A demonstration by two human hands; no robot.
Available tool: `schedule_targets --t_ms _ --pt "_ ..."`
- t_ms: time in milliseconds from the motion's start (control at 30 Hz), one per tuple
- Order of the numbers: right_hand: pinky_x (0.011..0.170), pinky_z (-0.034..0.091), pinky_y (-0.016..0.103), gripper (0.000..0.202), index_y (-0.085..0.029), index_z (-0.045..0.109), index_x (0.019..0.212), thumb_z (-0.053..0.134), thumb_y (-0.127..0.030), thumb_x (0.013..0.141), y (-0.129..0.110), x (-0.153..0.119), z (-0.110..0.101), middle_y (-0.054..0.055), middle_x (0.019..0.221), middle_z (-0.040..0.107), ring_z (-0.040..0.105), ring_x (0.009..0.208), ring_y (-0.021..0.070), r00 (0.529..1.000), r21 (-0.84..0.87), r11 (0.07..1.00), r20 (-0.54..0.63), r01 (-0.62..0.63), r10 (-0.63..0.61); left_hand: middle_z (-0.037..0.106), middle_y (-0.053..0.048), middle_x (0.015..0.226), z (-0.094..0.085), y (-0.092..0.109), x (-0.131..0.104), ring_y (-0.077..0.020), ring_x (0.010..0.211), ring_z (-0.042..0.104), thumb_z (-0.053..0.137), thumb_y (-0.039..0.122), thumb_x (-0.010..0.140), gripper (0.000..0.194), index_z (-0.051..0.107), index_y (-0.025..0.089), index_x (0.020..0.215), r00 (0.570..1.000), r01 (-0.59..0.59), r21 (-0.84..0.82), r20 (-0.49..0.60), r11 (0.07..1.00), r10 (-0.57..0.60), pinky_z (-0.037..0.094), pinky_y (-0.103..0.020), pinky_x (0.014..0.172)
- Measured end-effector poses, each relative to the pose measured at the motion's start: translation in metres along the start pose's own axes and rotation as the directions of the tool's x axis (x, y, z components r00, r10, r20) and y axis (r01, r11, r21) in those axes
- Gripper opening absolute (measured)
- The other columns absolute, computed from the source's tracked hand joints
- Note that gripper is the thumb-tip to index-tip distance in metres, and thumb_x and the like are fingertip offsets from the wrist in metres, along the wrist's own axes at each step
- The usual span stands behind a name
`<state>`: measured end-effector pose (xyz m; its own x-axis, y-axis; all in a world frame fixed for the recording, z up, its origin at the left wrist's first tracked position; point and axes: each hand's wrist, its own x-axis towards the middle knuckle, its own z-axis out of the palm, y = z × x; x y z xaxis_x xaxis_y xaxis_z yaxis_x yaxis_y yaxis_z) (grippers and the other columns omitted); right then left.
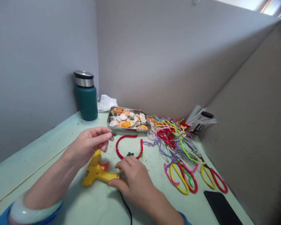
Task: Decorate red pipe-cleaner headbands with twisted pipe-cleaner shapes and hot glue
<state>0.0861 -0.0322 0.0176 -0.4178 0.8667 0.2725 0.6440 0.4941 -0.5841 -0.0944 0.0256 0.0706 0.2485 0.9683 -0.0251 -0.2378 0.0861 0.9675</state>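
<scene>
My left hand (93, 142) is raised over the table, its thumb and forefinger pinching a small green and red piece (114, 133). Under it, a yellow glue gun (98, 173) lies on its side with its cord trailing towards me. My right hand (133, 179) is at the end of the glue gun's handle, thumb touching it and fingers curled apart from the thumb. Just beyond the right hand, a red pipe cleaner (117, 147) forms an open loop, with a small dark green curled piece (130, 154) at its near side, partly hidden by the hand.
A metal tray (128, 127) of shells stands at the back, beside a green bottle (87, 103) and white tissue (107, 101). Tangled pipe cleaners (167, 137), two pairs of scissors (194, 184) and a black phone (221, 207) lie to the right.
</scene>
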Motion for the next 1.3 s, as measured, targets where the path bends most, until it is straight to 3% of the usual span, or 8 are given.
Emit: schedule_targets --t_ms 100,200,367,500,600,767,1067,1300 --pt "0.078 0.043 0.040 0.046 -0.020 0.058 0.103 0.074 -0.042 0.066 -0.019 0.005 0.019 0.009 0.096 0.061 0.054 0.091 0.0274 0.995 -0.252 0.968 0.100 -0.004 0.031 0.058 0.004 0.057 -0.022 0.010 -0.006 -0.0053 0.046 0.047 0.071 0.026 0.070 0.012 0.066 0.018 0.077 0.989 -0.086 0.121 -0.110 0.989 0.100 0.038 -0.016 0.047" --pt "0.078 0.045 0.043 0.040 -0.018 0.054 0.111 0.067 -0.030 0.075 -0.025 0.011 0.032 0.011 0.096 0.062 0.055 0.091 0.0290 0.988 -0.293 0.956 0.148 -0.001 0.046 0.058 0.004 0.057 -0.041 0.016 -0.016 -0.0058 0.047 0.047 0.072 0.029 0.068 0.013 0.067 0.019 0.075 0.969 -0.109 0.191 -0.200 0.976 0.148 0.038 -0.017 0.047" --pt "0.086 0.042 0.040 0.042 -0.015 0.043 0.127 0.049 -0.022 0.086 -0.009 0.014 0.015 0.014 0.114 0.057 0.053 0.101 0.0256 0.999 0.147 0.988 0.004 -0.049 0.049 0.055 0.005 0.051 -0.063 0.020 -0.031 -0.0074 0.046 0.044 0.073 0.033 0.064 0.017 0.066 0.020 0.073 0.925 -0.098 0.250 -0.334 0.963 0.181 0.039 -0.019 0.049" --pt "0.062 0.046 0.029 0.030 -0.019 0.049 0.115 0.043 -0.035 0.090 0.008 0.010 -0.013 0.004 0.087 0.055 0.053 0.072 0.0156 0.977 0.776 0.624 -0.049 -0.093 0.207 0.054 0.005 0.050 -0.052 0.008 -0.030 -0.0095 0.047 0.046 0.067 0.034 0.067 0.017 0.066 0.019 0.075 0.970 0.060 0.451 -0.236 0.891 0.054 0.038 -0.020 0.050" --pt "0.053 0.040 0.024 0.032 -0.019 0.051 0.110 0.051 -0.040 0.087 0.018 0.002 -0.021 -0.003 0.068 0.046 0.045 0.057 0.0109 0.959 0.909 0.405 -0.027 -0.093 0.281 0.053 0.004 0.048 -0.031 -0.012 -0.017 -0.0109 0.044 0.047 0.058 0.036 0.072 0.021 0.066 0.017 0.076 0.988 0.117 0.652 0.002 0.749 -0.156 0.034 -0.021 0.046" --pt "0.043 0.031 0.021 0.035 -0.015 0.057 0.098 0.058 -0.045 0.081 0.035 -0.012 -0.017 -0.007 0.050 0.041 0.036 0.043 0.0078 0.923 0.829 0.469 0.136 -0.305 0.360 0.063 -0.001 0.062 -0.017 -0.044 0.008 -0.0141 0.057 0.054 0.054 0.027 0.069 0.016 0.066 0.018 0.066 0.991 0.013 0.854 0.060 0.521 -0.123 0.036 -0.023 0.054" --pt "0.038 0.027 0.018 0.033 -0.017 0.060 0.090 0.059 -0.048 0.079 0.046 -0.021 -0.005 -0.007 0.049 0.041 0.035 0.040 0.0064 0.864 0.660 0.565 0.308 -0.496 0.399 0.065 -0.001 0.067 -0.027 -0.054 0.013 -0.0158 0.063 0.056 0.051 0.030 0.074 0.019 0.066 0.021 0.073 0.996 -0.005 0.913 0.039 0.409 -0.075 0.036 -0.024 0.058" --pt "0.041 0.031 0.020 0.030 -0.017 0.065 0.089 0.060 -0.044 0.079 0.045 -0.023 -0.006 -0.004 0.055 0.046 0.038 0.045 0.0086 0.867 0.557 0.667 0.263 -0.494 0.423 0.062 0.000 0.067 -0.024 -0.058 0.013 -0.0149 0.061 0.054 0.052 0.032 0.075 0.018 0.066 0.021 0.082 0.997 -0.005 0.926 0.031 0.377 -0.064 0.033 -0.024 0.056"
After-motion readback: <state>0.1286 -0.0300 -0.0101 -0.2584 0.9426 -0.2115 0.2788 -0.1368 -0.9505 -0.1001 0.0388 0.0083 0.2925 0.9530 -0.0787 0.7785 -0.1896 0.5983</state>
